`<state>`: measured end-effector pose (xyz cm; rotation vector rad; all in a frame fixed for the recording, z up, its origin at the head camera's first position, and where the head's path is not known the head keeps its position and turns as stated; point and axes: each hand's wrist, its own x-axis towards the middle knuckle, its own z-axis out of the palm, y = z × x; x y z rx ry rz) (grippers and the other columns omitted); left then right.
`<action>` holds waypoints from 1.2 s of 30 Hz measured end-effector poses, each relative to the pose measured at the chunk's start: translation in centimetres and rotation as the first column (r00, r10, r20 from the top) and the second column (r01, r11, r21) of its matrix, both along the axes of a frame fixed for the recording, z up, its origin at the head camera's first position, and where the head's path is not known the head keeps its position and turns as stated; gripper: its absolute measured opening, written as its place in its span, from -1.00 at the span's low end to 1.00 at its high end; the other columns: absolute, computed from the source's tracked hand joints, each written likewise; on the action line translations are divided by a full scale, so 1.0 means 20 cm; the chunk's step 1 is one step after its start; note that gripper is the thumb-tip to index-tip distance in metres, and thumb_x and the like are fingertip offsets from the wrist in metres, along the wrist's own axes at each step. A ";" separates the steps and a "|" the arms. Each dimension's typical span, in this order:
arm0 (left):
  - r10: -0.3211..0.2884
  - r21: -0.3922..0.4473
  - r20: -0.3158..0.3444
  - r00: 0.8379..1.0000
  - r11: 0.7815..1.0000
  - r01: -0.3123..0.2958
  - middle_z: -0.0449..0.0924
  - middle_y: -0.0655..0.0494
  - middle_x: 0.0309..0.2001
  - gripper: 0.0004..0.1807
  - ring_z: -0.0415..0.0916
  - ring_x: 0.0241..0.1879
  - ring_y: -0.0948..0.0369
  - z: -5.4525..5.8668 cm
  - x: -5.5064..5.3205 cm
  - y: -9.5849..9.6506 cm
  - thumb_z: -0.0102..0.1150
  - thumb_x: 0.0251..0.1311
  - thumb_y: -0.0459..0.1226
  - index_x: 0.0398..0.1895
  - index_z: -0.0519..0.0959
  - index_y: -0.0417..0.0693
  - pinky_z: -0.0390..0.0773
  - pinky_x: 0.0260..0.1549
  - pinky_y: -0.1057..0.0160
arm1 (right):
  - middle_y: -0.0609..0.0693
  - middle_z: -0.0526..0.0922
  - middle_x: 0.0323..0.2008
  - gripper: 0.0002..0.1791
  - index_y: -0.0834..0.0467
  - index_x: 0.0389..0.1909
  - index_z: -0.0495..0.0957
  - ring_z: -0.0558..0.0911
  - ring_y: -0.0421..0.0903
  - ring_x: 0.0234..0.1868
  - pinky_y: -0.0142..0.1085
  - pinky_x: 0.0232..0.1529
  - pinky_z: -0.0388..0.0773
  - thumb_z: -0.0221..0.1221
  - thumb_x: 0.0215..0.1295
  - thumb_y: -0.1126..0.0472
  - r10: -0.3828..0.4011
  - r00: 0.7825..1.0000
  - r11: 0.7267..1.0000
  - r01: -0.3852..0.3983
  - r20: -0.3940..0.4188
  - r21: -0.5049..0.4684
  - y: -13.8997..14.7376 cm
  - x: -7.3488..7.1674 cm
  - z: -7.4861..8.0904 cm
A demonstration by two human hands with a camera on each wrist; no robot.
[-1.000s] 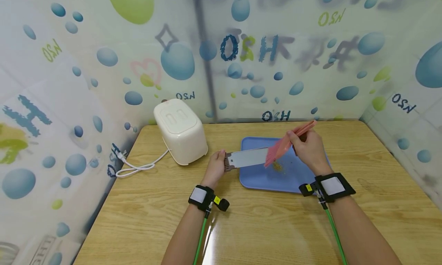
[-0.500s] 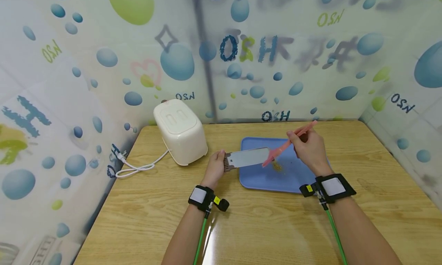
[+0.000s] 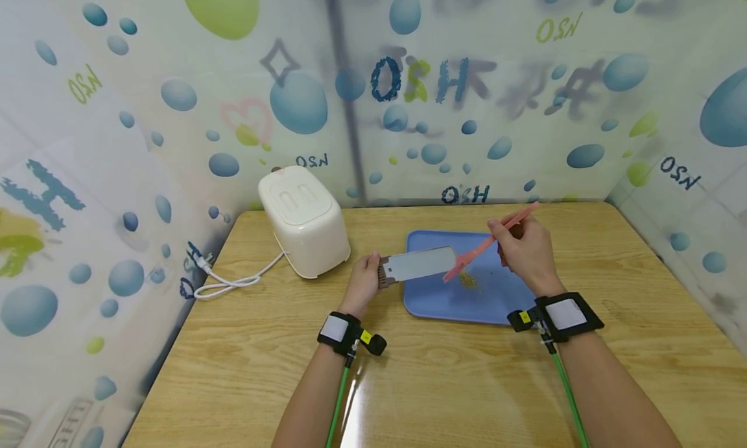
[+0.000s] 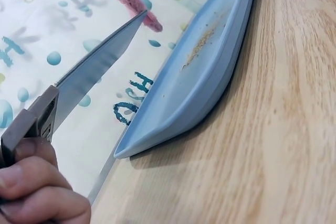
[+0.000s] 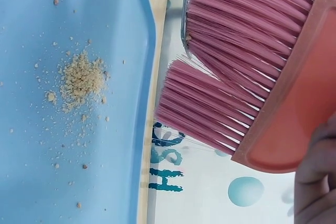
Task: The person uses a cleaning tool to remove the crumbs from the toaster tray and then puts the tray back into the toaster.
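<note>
Wooden table (image 3: pixel 455 389), fingers (image 4: pixel 34 177) curled round metal plate (image 3: pixel 419 264), brush (image 5: pixel 294 98)

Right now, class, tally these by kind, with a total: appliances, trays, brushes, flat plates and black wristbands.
White appliance: 1
Blue tray: 1
Pink brush: 1
Flat plate: 1
Black wristbands: 2
Total: 6

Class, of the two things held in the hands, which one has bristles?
The brush, in the right hand: its pink bristles set it apart from the flat grey tray in the left hand.
</note>
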<state>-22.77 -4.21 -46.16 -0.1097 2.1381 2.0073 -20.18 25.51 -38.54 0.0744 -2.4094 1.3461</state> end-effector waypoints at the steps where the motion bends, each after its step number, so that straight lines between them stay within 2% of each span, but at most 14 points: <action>1: 0.002 -0.001 -0.001 1.000 1.000 -0.002 0.52 -0.04 -0.13 -0.49 0.47 -0.22 0.19 0.00 0.00 0.00 -0.30 0.66 -0.03 0.24 0.44 -0.26 0.47 -0.29 0.31 | 0.09 0.50 -0.68 -0.56 0.28 -0.16 0.48 0.46 -0.03 -0.80 -0.26 -0.79 0.38 0.17 0.49 -0.08 0.002 1.000 1.000 -0.002 -0.001 -0.002 0.00 0.00 0.00; 12: 0.019 -0.006 -0.014 1.000 1.000 -0.019 0.51 -0.04 -0.15 -0.52 0.47 -0.27 0.20 -0.01 -0.01 0.00 -0.27 0.65 -0.04 0.18 0.46 -0.26 0.47 -0.34 0.32 | 0.07 0.53 -0.70 -0.59 0.34 -0.14 0.55 0.49 -0.08 -0.79 -0.29 -0.75 0.48 0.14 0.53 0.00 0.015 1.000 0.996 -0.017 -0.014 -0.088 0.02 -0.01 0.00; 15: 0.022 -0.007 -0.020 1.000 1.000 -0.022 0.51 -0.03 -0.17 -0.53 0.46 -0.29 0.20 -0.01 -0.01 -0.01 -0.26 0.65 -0.05 0.16 0.47 -0.27 0.46 -0.36 0.32 | -0.01 0.55 -0.68 -0.58 0.39 -0.08 0.56 0.50 -0.12 -0.78 -0.34 -0.72 0.49 0.11 0.55 0.02 0.021 0.999 0.994 -0.026 -0.046 -0.109 0.02 -0.02 0.02; 18: 0.023 -0.002 -0.023 0.999 1.000 -0.023 0.51 -0.03 -0.18 -0.52 0.47 -0.29 0.21 -0.01 0.00 0.00 -0.27 0.65 -0.05 0.16 0.46 -0.27 0.46 -0.36 0.33 | -0.06 0.58 -0.64 -0.59 0.42 -0.02 0.54 0.50 -0.14 -0.76 -0.36 -0.70 0.49 0.10 0.57 0.07 0.058 0.994 0.985 -0.073 -0.094 -0.157 0.01 -0.02 0.05; 22: 0.015 0.003 -0.019 1.000 1.000 -0.015 0.52 -0.03 -0.18 -0.51 0.48 -0.29 0.21 0.00 0.00 0.00 -0.27 0.65 -0.04 0.18 0.47 -0.28 0.48 -0.35 0.33 | -0.06 0.59 -0.59 -0.62 0.44 -0.01 0.51 0.46 -0.13 -0.76 -0.35 -0.71 0.45 0.08 0.58 0.12 0.146 0.978 0.956 -0.178 -0.147 -0.232 -0.03 -0.04 0.08; 29: -0.015 0.018 -0.002 1.000 1.000 0.015 0.53 -0.03 -0.14 -0.49 0.50 -0.24 0.21 0.01 0.00 0.01 -0.27 0.65 -0.02 0.20 0.46 -0.27 0.51 -0.31 0.33 | 0.03 0.59 -0.56 -0.62 0.46 0.06 0.47 0.41 -0.09 -0.73 -0.30 -0.71 0.37 0.06 0.59 0.16 0.348 0.929 0.857 -0.368 -0.123 -0.359 -0.13 -0.06 0.11; 31: -0.018 0.014 -0.004 1.000 1.000 0.018 0.52 -0.02 -0.14 -0.48 0.50 -0.25 0.21 0.00 0.00 0.01 -0.28 0.65 -0.01 0.19 0.46 -0.27 0.50 -0.32 0.34 | 0.04 0.60 -0.55 -0.61 0.46 0.10 0.46 0.41 -0.09 -0.72 -0.29 -0.70 0.38 0.05 0.60 0.15 0.391 0.915 0.842 -0.400 -0.102 -0.362 -0.16 -0.07 0.11; 36: -0.027 0.008 -0.021 0.999 1.000 0.027 0.51 0.01 -0.20 -0.46 0.47 -0.30 0.23 0.00 0.01 0.01 -0.27 0.64 0.01 0.16 0.48 -0.29 0.48 -0.35 0.34 | 0.03 0.61 -0.53 -0.57 0.44 0.14 0.46 0.41 -0.11 -0.70 -0.28 -0.67 0.40 0.01 0.62 0.12 0.462 0.886 0.827 -0.440 -0.023 -0.349 -0.23 -0.09 0.08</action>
